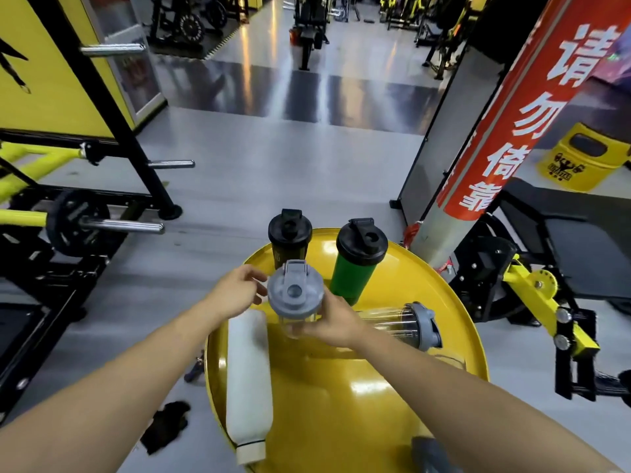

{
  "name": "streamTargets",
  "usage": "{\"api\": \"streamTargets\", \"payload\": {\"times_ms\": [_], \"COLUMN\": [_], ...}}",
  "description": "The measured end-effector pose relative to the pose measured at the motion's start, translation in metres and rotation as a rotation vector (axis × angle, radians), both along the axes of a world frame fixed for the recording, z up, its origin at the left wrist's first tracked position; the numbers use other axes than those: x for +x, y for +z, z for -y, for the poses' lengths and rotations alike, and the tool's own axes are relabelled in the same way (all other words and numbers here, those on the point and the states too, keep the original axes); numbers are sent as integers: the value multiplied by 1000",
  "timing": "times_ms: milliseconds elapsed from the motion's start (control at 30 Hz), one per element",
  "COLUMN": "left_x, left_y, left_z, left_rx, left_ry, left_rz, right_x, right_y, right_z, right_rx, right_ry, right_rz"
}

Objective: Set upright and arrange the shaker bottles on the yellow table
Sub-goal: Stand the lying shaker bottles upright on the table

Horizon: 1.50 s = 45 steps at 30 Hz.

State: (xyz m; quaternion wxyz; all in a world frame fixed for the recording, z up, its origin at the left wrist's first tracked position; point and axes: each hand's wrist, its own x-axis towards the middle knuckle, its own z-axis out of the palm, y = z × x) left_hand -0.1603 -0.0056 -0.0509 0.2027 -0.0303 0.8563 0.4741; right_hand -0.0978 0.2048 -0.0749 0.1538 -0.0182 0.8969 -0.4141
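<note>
On the round yellow table (341,387) a black shaker (289,238) and a green shaker with a black lid (358,264) stand upright at the far edge. My right hand (333,324) grips the lower body of a clear shaker with a grey lid (295,295), which stands upright. My left hand (239,290) hovers beside its lid, fingers apart, perhaps touching it. A second clear shaker with a grey lid (406,324) lies on its side at the right. A white bottle (247,380) lies on its side along the left edge, cap end toward me.
A grey lid or object (430,452) shows at the table's near right edge. A red-banner pillar (505,138) rises behind the table at right. Gym racks and a barbell (102,223) stand at left. A black cloth (167,425) lies on the floor.
</note>
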Motion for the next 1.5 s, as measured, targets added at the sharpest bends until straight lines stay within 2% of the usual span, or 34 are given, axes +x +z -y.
{"api": "streamTargets", "payload": {"times_ms": [100, 267, 467, 600, 667, 833, 933, 1067, 1200, 1333, 1367, 1500], "left_x": [6, 3, -12, -25, -25, -7, -2, 10, 25, 37, 40, 40], "left_y": [1, 0, 14, 38, 51, 64, 64, 65, 58, 45, 42, 29], "left_z": [-1, -5, -14, -27, -42, -80, -93, -115, -137, -154, -158, -166], "left_rx": [64, 127, 152, 175, 154, -105, -159, -199, -203, -334, -331, -236], "left_ry": [29, 80, 188, 244, 234, 5, -159, -406, -579, -675, -684, -655], "left_rz": [83, 65, -78, -198, -258, -543, -716, -755, -675, -746, -702, -307], "right_x": [-6, -2, 2, 21, 29, 35, 36, 34, 32, 39, 41, 49], "right_y": [-10, -8, 13, 39, 47, 43, 31, 23, 34, 52, 57, 63], "right_z": [13, 17, -4, -52, -84, -136, -142, -143, -145, -145, -144, -144], "right_rx": [-45, -44, 245, 439, 581, 937, 996, 1042, 1187, 1338, 1349, 1362], "right_ry": [-72, -87, 8, 86, 119, 231, 249, 259, 335, 453, 463, 564], "right_rz": [73, 134, 13, -90, -72, 84, 93, 45, -98, -422, -522, -811]}}
